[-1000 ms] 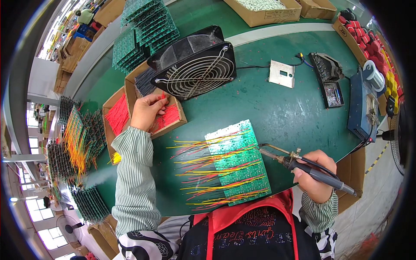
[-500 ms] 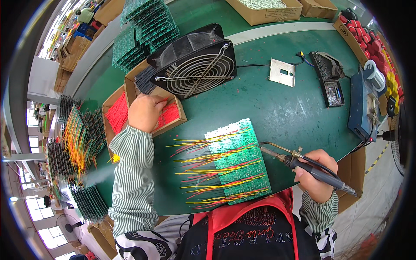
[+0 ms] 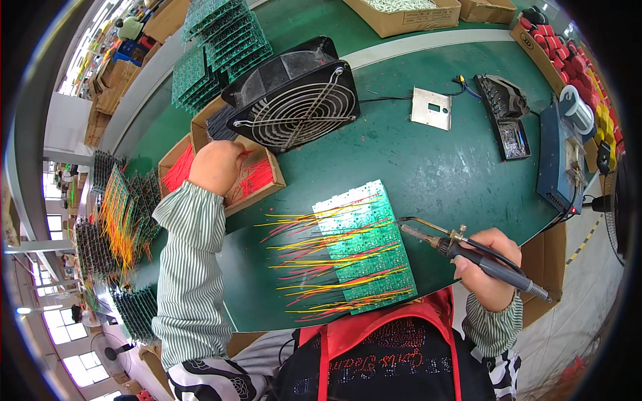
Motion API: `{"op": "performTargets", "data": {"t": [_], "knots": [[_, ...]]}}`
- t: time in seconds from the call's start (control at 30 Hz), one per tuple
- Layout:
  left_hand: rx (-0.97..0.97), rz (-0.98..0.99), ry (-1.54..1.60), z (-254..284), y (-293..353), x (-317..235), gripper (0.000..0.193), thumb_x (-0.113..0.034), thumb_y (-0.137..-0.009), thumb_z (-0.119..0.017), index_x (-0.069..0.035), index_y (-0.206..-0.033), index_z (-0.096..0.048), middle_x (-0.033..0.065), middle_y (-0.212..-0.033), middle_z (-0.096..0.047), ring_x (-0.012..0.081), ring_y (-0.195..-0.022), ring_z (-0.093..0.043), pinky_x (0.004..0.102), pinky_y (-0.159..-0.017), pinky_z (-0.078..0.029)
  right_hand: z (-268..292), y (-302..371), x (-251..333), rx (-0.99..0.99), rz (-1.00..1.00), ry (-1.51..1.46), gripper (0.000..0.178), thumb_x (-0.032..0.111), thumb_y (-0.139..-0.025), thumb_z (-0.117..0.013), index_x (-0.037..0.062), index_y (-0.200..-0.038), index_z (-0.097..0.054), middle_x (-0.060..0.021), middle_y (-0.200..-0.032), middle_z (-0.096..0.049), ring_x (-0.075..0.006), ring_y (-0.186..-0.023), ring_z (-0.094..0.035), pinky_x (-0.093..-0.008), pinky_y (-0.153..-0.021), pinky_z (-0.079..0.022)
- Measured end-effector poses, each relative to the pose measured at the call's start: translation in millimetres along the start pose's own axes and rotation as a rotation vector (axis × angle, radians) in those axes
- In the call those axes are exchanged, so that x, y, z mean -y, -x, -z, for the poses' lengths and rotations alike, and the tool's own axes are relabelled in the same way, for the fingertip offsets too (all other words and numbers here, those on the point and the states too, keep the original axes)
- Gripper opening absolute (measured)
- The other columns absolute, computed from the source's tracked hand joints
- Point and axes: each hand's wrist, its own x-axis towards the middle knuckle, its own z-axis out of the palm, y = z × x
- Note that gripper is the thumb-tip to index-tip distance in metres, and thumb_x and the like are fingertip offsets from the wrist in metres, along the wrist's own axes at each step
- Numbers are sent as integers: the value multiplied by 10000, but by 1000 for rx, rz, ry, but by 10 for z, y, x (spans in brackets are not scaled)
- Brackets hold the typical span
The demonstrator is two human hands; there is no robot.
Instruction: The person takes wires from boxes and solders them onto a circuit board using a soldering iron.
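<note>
Head view: right hand (image 3: 491, 267) grips black-handled soldering iron (image 3: 468, 254); left hand (image 3: 217, 166) closed among red wires (image 3: 257, 177) in cardboard box (image 3: 264, 194).

The left hand (image 3: 215, 167) reaches forward, fingers curled downward, while the right hand (image 3: 491, 267) stays low, fist closed.

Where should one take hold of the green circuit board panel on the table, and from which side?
Take the circuit board panel by its bare right edge, coming from the right. Red and yellow wires stick out past its left edge, so a grip there would bend them.
</note>
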Motion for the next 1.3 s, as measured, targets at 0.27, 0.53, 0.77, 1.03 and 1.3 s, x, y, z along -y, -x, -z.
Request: {"op": "performTargets", "data": {"t": [0.27, 0.53, 0.77, 1.03, 1.3], "knots": [[66, 28, -184, 54, 72, 181, 145, -152, -791, -595, -51, -796, -698, 152, -773, -652, 314, -770, -643, 408, -676, -511, 12, -20, -5, -4, 8, -3, 192, 72, -698, -722, 3, -829, -600, -66, -690, -644, -107, -587, -604, -240, -554, -473], [103, 85, -455, -209, -79, -8, 134, -76, -748, -573, -64, -763, -706, 126, -808, -675, 295, -774, -661, 398, -661, -533, -32, -56, 29, 8, 39, -1, 191, 62, -690, -726, 6, -824, -602, -54, -666, -633, -98, -567, -589, -232, -532, -457], [1, -37, -434, -202, 17, -37, 125, -98, -737, -569, -55, -723, -685, 135, -753, -653, 302, -742, -649, 405, -636, -526, -18, -47, -5, 11, 15, 0, 191, 54, -685, -722, 10, -826, -602, -48, -661, -629, -92, -563, -582, -227, -532, -452], [-18, -141, -102, -12, 81, -185, 103, -70, -742, -568, -31, -775, -658, 160, -755, -644, 329, -769, -636, 420, -686, -510, -22, -46, 9, 12, -1, -20, 192, 56, -688, -720, 6, -831, -602, -53, -670, -632, -95, -568, -583, -229, -538, -455], [-25, -17, -340, -77, 144, 90, 120, -92, -775, -548, -11, -782, -636, 183, -784, -637, 331, -790, -631, 438, -692, -502, -19, -21, 34, -7, 27, -32, 186, 57, -690, -722, 2, -824, -607, -55, -668, -633, -92, -575, -588, -227, -534, -451]]}}
